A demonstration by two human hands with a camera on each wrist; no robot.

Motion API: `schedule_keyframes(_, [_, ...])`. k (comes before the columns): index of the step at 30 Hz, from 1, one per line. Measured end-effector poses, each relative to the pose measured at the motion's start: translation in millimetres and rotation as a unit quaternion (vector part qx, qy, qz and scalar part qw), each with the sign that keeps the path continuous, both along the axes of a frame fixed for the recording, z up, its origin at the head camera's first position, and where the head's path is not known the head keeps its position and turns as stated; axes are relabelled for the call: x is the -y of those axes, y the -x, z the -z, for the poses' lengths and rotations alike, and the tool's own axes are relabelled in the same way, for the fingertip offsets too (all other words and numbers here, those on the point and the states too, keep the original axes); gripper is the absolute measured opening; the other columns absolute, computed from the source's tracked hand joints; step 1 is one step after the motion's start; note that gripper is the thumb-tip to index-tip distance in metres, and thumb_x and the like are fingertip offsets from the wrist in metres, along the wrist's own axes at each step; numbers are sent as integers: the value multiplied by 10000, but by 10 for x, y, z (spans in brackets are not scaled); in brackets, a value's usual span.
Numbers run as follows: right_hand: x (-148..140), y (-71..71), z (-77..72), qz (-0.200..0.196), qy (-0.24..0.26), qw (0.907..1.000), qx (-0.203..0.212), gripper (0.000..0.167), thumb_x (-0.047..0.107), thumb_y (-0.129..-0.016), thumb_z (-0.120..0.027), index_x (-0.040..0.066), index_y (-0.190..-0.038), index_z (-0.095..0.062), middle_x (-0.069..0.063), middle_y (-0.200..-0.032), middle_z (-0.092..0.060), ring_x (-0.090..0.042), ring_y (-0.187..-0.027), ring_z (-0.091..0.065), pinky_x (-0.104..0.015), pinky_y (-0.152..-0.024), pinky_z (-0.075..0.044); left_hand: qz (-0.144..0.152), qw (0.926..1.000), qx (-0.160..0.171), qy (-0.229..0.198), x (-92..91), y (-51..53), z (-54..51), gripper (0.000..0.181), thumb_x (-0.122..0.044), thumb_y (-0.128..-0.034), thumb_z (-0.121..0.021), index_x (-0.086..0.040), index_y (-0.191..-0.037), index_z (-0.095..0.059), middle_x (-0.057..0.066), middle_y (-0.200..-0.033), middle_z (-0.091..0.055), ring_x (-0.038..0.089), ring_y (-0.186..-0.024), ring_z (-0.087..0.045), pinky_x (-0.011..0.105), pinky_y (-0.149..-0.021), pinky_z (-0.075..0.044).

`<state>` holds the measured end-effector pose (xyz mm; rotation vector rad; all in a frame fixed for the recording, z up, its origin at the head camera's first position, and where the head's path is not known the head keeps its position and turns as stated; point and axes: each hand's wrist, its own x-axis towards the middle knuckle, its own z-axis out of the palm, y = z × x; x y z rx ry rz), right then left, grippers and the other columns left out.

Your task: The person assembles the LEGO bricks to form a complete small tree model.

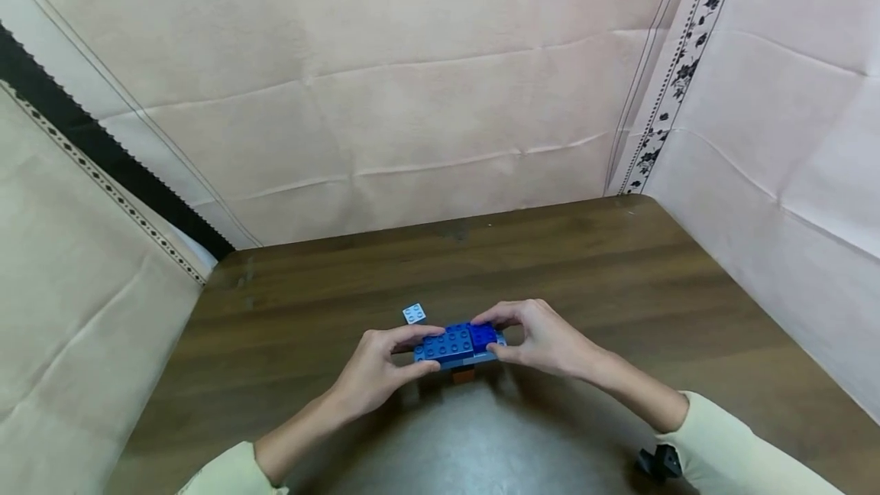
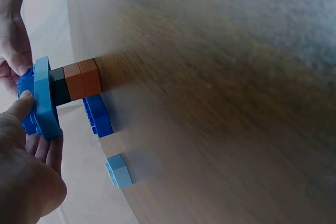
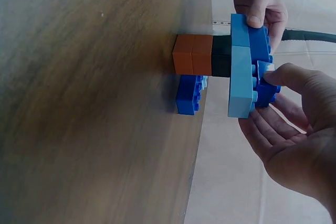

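A brick structure stands on the table: orange bricks (image 2: pixel 82 80) at the bottom, a dark green brick (image 3: pixel 221 56) above them, then a light blue layer (image 3: pixel 241 80), with blue bricks on top. My left hand (image 1: pixel 374 369) pinches the left end of the top, thumb on the near side, around the medium blue brick (image 1: pixel 447 346). With thumb and fingers my right hand (image 1: pixel 546 338) grips the dark blue brick (image 1: pixel 483 336) at the right end. In the right wrist view that brick (image 3: pixel 266 85) looks slightly tilted; whether it is fully seated I cannot tell.
On the wooden table (image 1: pixel 330 273), a light blue brick (image 1: pixel 414 314) lies behind my left hand. Another blue brick (image 2: pixel 98 116) is close behind the structure. A black object (image 1: pixel 660 463) is at my right sleeve. Pale cloth (image 1: pixel 412 98) hangs around the table.
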<state>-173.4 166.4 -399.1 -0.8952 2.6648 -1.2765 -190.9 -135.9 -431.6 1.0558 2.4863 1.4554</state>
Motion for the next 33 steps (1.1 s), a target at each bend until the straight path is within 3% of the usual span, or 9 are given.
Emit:
schedule_keyframes(7, [-14, -24, 40, 21, 107, 9998, -147, 357, 135, -960, -819, 89, -1307, -751, -84, -1267, -755, -240, -1144, -727, -494, -1005, -574, 85, 9999, -85, 34, -16, 9, -20, 381, -217, -951, -831, -210, -1323, -747, 21, -1302, -741, 175, -1149, -725, 395, -982, -590])
schedule_keyframes(14, [-9, -38, 56, 185, 193, 9993, -255, 376, 122, -941, -834, 101, -1309, -755, -42, -1268, -759, -213, -1156, -728, -451, -996, -583, 122, 9999, -110, 18, -38, 22, -17, 382, -221, -954, -826, -209, -1327, -743, 35, -1314, -737, 178, -1149, -730, 426, -975, -593])
schedule_keyframes(23, [11, -55, 98, 279, 80, 9983, -509, 367, 99, -923, -849, 104, -1280, -763, -34, -1232, -770, -200, -1134, -733, -444, -985, -590, 77, 10000, 41, 11, -43, 3, -27, 394, -216, -948, -831, -218, -1332, -744, 41, -1329, -729, 192, -1172, -722, 425, -986, -588])
schedule_keyframes(33, [54, -66, 128, 148, 95, 9972, -723, 360, 86, -925, -845, 107, -1275, -765, -41, -1227, -772, -232, -1159, -731, -445, -985, -588, 4, 10000, 74, -34, -8, -28, -23, 398, -211, -947, -833, -212, -1335, -744, 44, -1334, -727, 195, -1182, -717, 423, -987, -588])
